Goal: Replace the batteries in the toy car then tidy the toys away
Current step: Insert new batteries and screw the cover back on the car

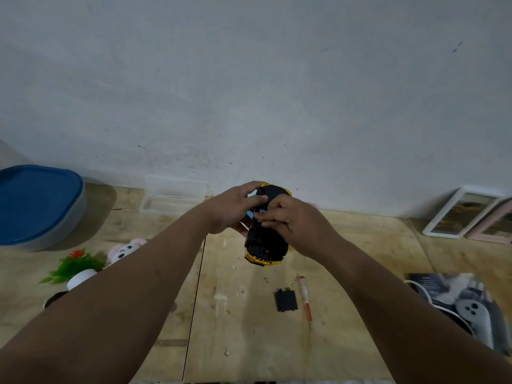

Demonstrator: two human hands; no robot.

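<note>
A yellow toy car [264, 246] is held upside down above the wooden table, its black underside facing me. My left hand [234, 210] grips the car's far end, thumb on the underside. My right hand [297, 221] grips the car's right side, and its fingertips press at the open battery bay near the middle, where something bluish shows. The black battery cover [286, 300] lies loose on the table below the car. A red-handled screwdriver [305, 297] lies just right of the cover.
A blue-lidded tub [38, 203] stands at the left. A clear plastic box [173, 196] sits against the wall. A pink plush toy [126, 249] and a small plastic plant [74, 266] lie at the left. Picture frames [465, 213] lean at the right; a white controller [277, 311] lies on a magazine.
</note>
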